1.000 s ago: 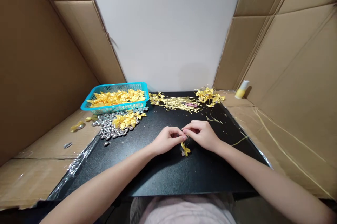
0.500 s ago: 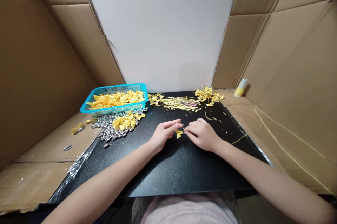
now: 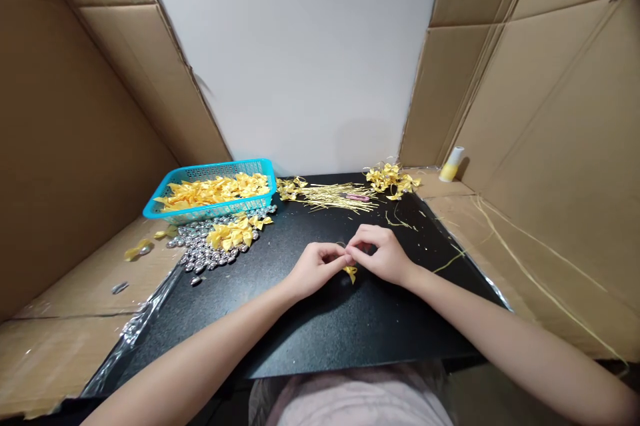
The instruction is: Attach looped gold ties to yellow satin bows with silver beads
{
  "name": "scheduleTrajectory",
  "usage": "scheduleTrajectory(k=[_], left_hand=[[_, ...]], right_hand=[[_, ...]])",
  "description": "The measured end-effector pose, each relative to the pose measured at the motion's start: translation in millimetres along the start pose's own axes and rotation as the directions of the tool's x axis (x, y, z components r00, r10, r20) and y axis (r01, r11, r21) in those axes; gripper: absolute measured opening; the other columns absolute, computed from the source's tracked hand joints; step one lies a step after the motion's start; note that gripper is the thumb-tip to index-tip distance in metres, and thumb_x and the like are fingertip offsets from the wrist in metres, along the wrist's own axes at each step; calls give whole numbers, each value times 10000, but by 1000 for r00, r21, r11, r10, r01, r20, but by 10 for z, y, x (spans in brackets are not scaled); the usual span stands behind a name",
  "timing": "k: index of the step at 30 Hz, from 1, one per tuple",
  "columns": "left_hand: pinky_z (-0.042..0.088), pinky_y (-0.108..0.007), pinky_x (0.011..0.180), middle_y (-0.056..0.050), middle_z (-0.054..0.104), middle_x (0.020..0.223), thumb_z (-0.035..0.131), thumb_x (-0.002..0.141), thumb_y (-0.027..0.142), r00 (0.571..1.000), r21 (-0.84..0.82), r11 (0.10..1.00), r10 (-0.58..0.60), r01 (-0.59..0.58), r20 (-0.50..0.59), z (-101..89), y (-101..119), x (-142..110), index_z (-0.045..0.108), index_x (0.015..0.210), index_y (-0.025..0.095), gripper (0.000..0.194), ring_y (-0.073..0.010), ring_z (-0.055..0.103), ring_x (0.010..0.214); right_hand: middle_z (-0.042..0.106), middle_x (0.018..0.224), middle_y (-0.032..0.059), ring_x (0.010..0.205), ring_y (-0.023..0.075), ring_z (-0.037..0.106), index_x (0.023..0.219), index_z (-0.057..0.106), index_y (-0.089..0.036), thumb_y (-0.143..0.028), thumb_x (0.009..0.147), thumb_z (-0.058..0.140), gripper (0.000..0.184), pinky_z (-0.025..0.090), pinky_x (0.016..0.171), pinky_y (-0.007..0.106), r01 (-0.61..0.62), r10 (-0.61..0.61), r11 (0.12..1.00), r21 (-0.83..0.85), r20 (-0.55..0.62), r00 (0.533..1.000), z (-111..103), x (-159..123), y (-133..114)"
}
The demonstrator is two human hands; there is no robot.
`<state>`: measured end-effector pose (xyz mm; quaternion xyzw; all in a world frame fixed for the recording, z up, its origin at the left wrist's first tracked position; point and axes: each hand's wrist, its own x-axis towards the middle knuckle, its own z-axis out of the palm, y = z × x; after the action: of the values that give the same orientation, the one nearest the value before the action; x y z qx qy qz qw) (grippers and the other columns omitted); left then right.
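Over the middle of a black table (image 3: 320, 326), my left hand (image 3: 315, 269) and my right hand (image 3: 383, 255) meet with their fingertips pinched together. Between them hangs a small yellow ribbon bow (image 3: 351, 273), and both hands are closed on it. A thin gold thread seems to run through the pinch, too fine to make out clearly.
A blue basket (image 3: 155, 205) of yellow bows stands at the back left, with silver beads (image 3: 200, 253) and loose bows (image 3: 233, 233) in front of it. Gold threads (image 3: 335, 194) lie at the back, finished bows (image 3: 390, 179) at back right, a spool (image 3: 451, 164) beyond. Cardboard walls enclose both sides.
The bow hung low with a silver bead a second ago. Then the hands parted slightly, and now they are pinched together again on the bow. The view has tilted down a little.
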<state>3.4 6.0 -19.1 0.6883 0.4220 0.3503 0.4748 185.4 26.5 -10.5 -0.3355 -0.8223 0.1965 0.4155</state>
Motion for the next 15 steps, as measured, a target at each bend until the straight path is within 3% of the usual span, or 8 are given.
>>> scheduleTrajectory(k=[4,10,15], left_hand=[[455,-264,755,-53,712,782,632,812,407,999,-118,993,10,-14,-37,-4,-17,15,714,767,129,294,-168,616,757],[432,-266,770,-47,697,803,642,800,397,993,-199,979,16,-39,-116,3,10,19,698,729,144,269,-168,586,783],[405,-251,682,-35,671,746,634,788,414,988,-218,976,-23,-11,-155,10,11,11,688,708,149,282,-149,538,705]], right_hand=[[625,688,8,625,129,549,742,674,-175,-220,821,611,111,447,602,264,-128,127,975,181,18,992,6,27,30],[649,787,23,744,148,595,781,679,-172,-232,798,670,63,469,678,283,-160,153,963,216,52,987,51,27,113],[659,823,29,786,158,614,812,693,-176,-278,801,685,103,474,710,299,-176,163,949,263,72,984,76,25,141]])
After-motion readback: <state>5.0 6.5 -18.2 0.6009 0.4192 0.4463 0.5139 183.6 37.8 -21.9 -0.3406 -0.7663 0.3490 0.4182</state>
